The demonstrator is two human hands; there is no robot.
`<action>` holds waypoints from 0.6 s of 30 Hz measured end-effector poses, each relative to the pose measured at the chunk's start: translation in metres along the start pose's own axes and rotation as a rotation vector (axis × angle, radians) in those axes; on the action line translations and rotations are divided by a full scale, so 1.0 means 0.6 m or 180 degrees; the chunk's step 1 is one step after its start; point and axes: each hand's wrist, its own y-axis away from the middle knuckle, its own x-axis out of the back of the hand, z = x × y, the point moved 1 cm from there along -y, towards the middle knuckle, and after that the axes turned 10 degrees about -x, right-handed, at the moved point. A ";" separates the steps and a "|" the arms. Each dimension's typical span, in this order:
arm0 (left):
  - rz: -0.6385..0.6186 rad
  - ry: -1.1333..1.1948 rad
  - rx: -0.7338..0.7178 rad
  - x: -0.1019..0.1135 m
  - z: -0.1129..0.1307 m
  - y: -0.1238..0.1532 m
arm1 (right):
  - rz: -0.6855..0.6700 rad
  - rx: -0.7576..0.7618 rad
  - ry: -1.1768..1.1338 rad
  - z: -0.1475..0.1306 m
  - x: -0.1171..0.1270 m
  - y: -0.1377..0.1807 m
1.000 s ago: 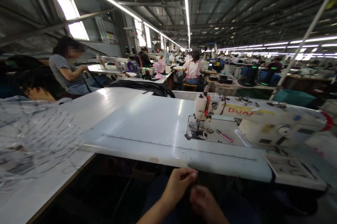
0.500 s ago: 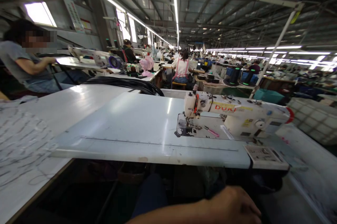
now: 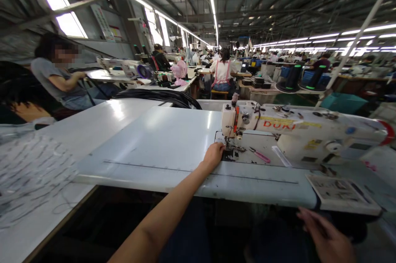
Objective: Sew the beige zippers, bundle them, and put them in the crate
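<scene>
A white sewing machine (image 3: pixel 297 131) stands on the pale table (image 3: pixel 161 147) in front of me. My left hand (image 3: pixel 213 155) reaches across the table and rests at the needle plate (image 3: pixel 230 153), just left of the presser foot; its fingers are curled together and what they pinch, if anything, is hidden. My right hand (image 3: pixel 324 236) hangs low at the bottom right, below the table's front edge, with fingers loosely spread and nothing in them. A pink-handled snipper (image 3: pixel 260 156) lies on the machine bed.
A clear plastic bag with dark pieces (image 3: pixel 27 172) lies on the left table. A printed sheet (image 3: pixel 340 191) lies at the right front corner. Black fabric (image 3: pixel 161 98) is heaped behind the table. Other people sit at machines behind and to the left.
My left arm has stretched up from my lap to the needle area. My right hand, earlier beside the left, has dropped to the lower right. The view swung slightly.
</scene>
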 end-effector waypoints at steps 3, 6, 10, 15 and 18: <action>-0.0137 0.0241 0.0019 0.011 0.012 0.030 | -0.0873 0.0632 -0.0327 -0.138 -0.137 -0.016; -0.0335 0.0780 0.0038 0.015 0.039 0.074 | -0.1500 0.0819 -0.0785 -0.235 -0.283 -0.019; -0.0291 0.0684 -0.0317 0.030 0.069 0.127 | -0.1460 0.1067 -0.0916 -0.260 -0.374 -0.006; -0.0601 -0.0066 -0.0936 0.080 0.085 0.130 | -0.0645 0.1383 -0.0491 -0.205 -0.327 0.025; -0.0510 -0.0291 -0.1636 0.086 0.097 0.095 | -0.0279 0.1781 0.0328 -0.188 -0.296 0.035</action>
